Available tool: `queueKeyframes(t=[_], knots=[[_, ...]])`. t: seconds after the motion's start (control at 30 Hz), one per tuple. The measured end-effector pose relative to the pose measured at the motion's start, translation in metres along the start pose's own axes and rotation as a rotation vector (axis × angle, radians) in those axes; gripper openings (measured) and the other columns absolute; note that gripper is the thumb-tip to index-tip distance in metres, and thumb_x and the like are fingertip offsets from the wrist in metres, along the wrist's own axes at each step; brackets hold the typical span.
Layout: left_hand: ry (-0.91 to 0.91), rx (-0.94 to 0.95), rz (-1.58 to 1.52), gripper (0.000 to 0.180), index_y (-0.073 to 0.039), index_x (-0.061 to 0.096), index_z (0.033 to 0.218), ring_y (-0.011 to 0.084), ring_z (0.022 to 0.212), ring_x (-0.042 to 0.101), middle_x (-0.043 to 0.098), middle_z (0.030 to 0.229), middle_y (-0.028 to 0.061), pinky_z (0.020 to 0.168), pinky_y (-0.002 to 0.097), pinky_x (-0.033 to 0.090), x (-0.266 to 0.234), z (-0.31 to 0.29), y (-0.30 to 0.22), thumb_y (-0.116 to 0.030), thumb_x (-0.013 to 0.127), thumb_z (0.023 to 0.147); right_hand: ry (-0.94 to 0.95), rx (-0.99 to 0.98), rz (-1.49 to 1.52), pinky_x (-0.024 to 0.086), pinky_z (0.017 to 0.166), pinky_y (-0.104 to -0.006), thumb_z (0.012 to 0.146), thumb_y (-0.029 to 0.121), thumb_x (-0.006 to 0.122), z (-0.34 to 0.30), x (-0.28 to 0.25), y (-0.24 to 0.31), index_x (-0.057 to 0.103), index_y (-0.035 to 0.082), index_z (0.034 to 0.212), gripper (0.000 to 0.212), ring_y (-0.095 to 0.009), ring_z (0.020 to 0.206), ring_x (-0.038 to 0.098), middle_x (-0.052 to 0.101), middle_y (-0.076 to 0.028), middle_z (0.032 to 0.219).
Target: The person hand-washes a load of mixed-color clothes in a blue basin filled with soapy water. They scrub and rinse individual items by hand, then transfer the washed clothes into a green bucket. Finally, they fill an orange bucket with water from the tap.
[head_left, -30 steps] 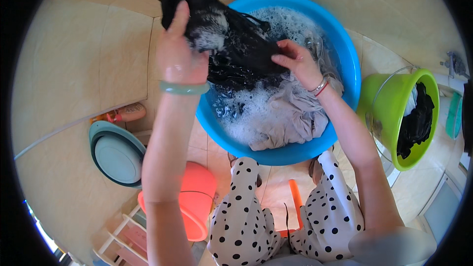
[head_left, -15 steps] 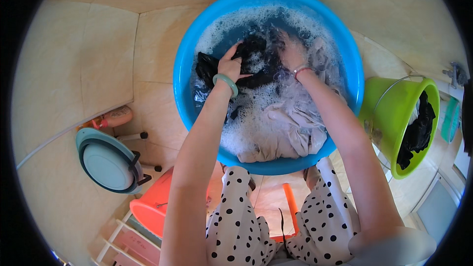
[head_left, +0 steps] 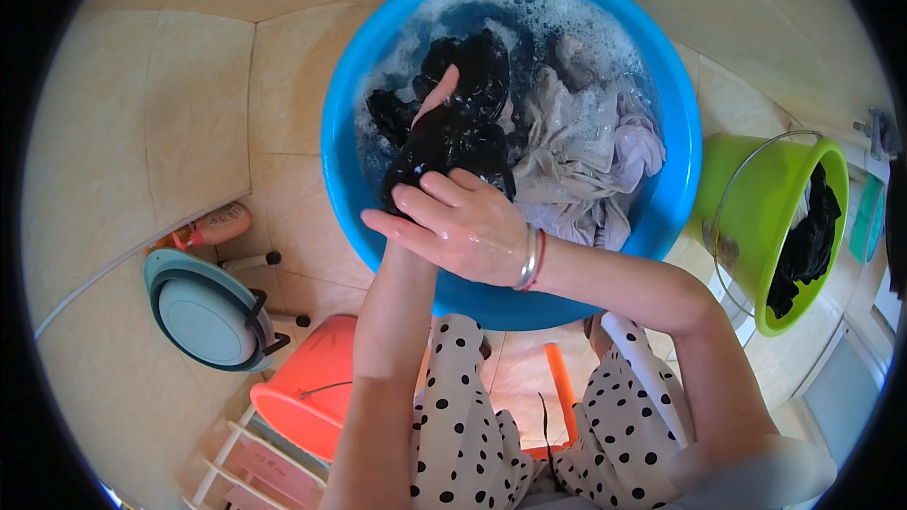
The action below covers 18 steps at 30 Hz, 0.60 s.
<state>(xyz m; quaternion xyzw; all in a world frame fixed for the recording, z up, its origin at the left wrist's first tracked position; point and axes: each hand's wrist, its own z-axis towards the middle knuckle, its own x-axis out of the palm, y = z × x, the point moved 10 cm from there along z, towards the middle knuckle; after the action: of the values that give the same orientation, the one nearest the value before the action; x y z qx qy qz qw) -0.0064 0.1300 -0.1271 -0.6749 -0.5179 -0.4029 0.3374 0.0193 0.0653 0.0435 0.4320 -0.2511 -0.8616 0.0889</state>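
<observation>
The right hand (head_left: pixel 470 229) gripped the black garment (head_left: pixel 470 146), seemingly steadying it over the left hand (head_left: pixel 440 94), whose half-hidden grip I couldn't judge.

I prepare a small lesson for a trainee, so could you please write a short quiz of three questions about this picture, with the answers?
1. Multiple choice: what colour is the bucket to the right of the blue basin?
a) coral
b) lime green
c) white

2. True or false: the black cloth covers part of the left hand.

3. Fill in the gap: at the wrist of the right hand are a silver bangle and a ____ cord.

Key:
1. b
2. True
3. red
</observation>
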Motion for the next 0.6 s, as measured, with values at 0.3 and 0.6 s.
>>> queueKeyframes(t=[0.3, 0.6], knots=[[0.0, 0.218, 0.02, 0.059, -0.003, 0.057, 0.126, 0.0223, 0.1, 0.064, 0.065, 0.115, 0.0104, 0.084, 0.0361, 0.054, 0.007, -0.002, -0.009, -0.054, 0.046, 0.097, -0.275, 0.094, -0.017, 0.046, 0.045, -0.0279, 0.075, 0.027, 0.075, 0.027, -0.017, -0.029, 0.052, 0.013, 0.066, 0.029, -0.016, 0.056, 0.055, 0.048, -0.002, 0.072], [-0.585, 0.555, 0.3, 0.04, -0.006, 0.056, 0.126, 0.0221, 0.113, 0.059, 0.062, 0.124, 0.005, 0.094, 0.0359, 0.049, -0.023, -0.032, -0.017, -0.035, 0.054, 0.097, -0.055, 0.703, 0.04, 0.052, 0.07, -0.0473, 0.091, 0.037, 0.057, -0.045, 0.028, -0.228, 0.068, 0.009, 0.087, 0.03, -0.036, 0.078, 0.065, 0.068, -0.013, 0.087]])
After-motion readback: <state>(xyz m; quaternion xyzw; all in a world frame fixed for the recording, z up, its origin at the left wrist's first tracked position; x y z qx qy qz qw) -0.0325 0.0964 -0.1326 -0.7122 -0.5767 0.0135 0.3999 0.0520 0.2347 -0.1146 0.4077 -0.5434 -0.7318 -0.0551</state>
